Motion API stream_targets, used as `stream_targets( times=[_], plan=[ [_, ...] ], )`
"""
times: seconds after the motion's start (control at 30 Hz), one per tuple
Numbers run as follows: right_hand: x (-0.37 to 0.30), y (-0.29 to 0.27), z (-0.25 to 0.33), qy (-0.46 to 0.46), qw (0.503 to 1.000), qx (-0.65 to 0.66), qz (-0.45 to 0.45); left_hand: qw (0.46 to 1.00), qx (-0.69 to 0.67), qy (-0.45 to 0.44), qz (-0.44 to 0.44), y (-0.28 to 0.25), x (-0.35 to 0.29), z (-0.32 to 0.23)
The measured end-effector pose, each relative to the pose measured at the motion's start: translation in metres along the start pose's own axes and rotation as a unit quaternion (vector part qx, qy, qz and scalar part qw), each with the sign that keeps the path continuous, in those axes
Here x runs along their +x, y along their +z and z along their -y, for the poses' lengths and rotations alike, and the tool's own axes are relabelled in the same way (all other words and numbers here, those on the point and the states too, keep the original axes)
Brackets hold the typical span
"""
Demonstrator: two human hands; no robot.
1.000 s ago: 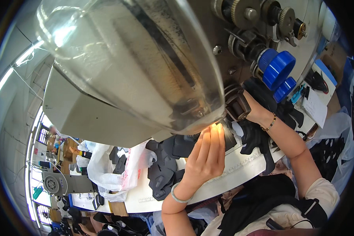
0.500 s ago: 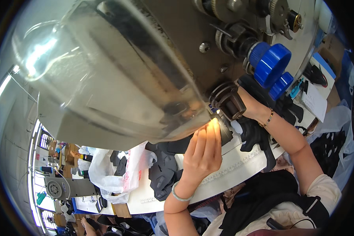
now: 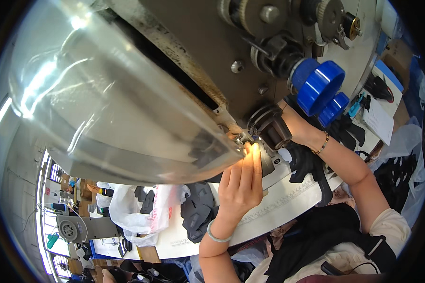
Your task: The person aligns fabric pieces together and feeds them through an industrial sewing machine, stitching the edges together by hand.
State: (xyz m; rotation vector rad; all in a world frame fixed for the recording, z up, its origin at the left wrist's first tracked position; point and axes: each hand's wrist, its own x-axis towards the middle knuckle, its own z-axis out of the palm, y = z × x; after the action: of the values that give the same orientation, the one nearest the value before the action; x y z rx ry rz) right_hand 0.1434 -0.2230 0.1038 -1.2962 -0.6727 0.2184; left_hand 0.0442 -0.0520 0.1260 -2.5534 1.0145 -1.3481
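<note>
The left hand [image 3: 241, 186] lies flat at the needle area of an industrial sewing machine [image 3: 222, 70], its fingers stretched out and pressed together. The fingertips [image 3: 255, 150] glow in the machine's work light, right beside the dark round foot assembly [image 3: 270, 126]. They seem to press on a black fabric piece [image 3: 307, 162] where it passes under the machine head, though the exact contact is hidden by the machine and I cannot be sure the hand grips anything. A pale bangle [image 3: 218, 234] sits on that wrist.

The right hand is out of sight behind the machine. Only its forearm [image 3: 344, 160], with a beaded bracelet [image 3: 322, 144], shows reaching in from the right, so whether those fingers are clenched or released cannot be told.

The black fabric piece spreads from the needle area toward the right along the near edge of the white sewing table [image 3: 288, 207], draping slightly over it. More black cut pieces [image 3: 198, 214] and a white plastic bag [image 3: 141, 210] lie further left on the table.

As a judgement, the sewing is under way: the piece is fed in at the needle, with most of it lying outside, and the stack of cut pieces looks unworked.

Against the frame half a second ago, the hand holds the same flat pose at the lit spot. The view has drawn closer, so the clear guard [image 3: 113, 104] and blue knobs [image 3: 318, 87] fill more of the picture.
</note>
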Motion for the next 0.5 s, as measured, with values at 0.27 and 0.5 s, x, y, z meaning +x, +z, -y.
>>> stream_targets(
  times=[0.27,0.5],
  plan=[
    [-0.002,0.01,0.004,-0.042,0.995,0.056,-0.07,0.999,0.043,0.016,0.028,-0.004,0.006,-0.004],
    [-0.003,0.016,0.004,-0.068,0.989,0.022,-0.128,0.998,0.056,0.029,0.015,-0.001,0.009,-0.003]
  ],
)
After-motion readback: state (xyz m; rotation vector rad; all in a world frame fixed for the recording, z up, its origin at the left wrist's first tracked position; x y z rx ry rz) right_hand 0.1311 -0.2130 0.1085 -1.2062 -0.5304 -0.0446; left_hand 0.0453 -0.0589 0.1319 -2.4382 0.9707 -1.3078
